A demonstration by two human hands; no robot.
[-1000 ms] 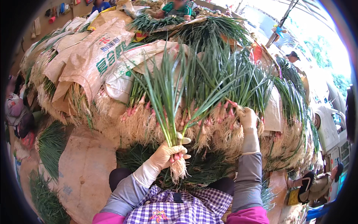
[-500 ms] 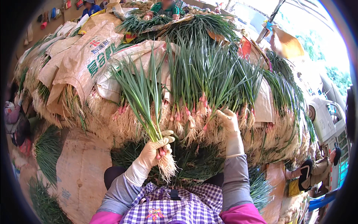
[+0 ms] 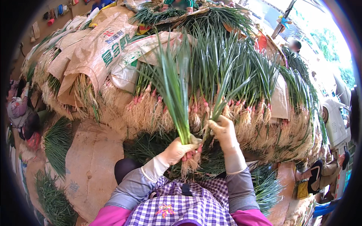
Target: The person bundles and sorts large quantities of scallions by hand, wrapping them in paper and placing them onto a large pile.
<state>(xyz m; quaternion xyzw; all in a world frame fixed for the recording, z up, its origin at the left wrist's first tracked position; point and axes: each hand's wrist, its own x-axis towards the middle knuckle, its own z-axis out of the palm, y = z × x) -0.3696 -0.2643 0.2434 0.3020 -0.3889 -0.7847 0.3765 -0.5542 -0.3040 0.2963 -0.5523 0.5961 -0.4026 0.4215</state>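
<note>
Gloved in pale cream, my left hand is closed around a bunch of green garlic. Its long flat leaves point up and away, while pink bulbs and pale roots hang below my fist. Close by on the right, my right hand, gloved too, pinches a smaller stem of green garlic; its roots dangle beside the left bunch. In front of both hands lies a large heap of green garlic, leaves away from me and bulbs with stringy roots along the near side.
Woven sacks cover the heap's left part. More greens lie on the ground at left, beside a flattened sack. Other people sit at the far left, at the right edge and behind the heap. A white vehicle stands at right.
My right hand has come away from the heap toward me, bringing a stem of green garlic near the left hand. The left bunch has swung more upright. The view has shifted slightly.
</note>
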